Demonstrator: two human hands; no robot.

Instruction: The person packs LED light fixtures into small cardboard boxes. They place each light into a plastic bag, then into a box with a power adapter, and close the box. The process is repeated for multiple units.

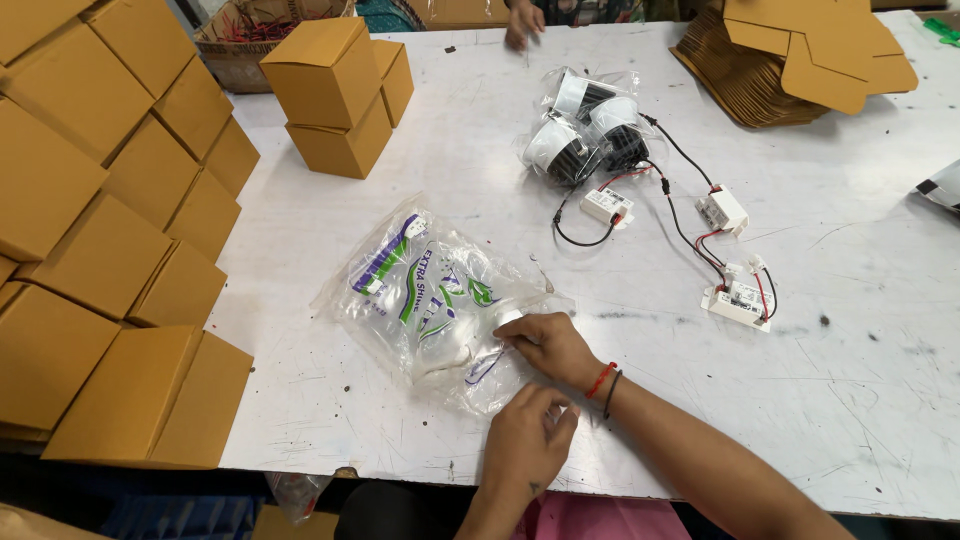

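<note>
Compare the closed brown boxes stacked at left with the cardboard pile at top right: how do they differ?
The closed boxes are folded into cubes with flaps shut; the cardboard pile is flat, unfolded blanks. The closed boxes fill the table's left edge in tilted, overlapping rows; the cardboard pile is one fanned stack at the far right corner. Both are plain brown cardboard, away from the hands at the clear plastic bag.

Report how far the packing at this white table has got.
Done: closed brown boxes stacked along the table's left side, three more mid-table. In hand: both hands work at a clear plastic bag, the right hand pressing its near edge, the left hand at its lower corner. Left: three bagged light fittings with wired driver units lie loose, and flat box blanks sit unfolded at the far right.
</note>
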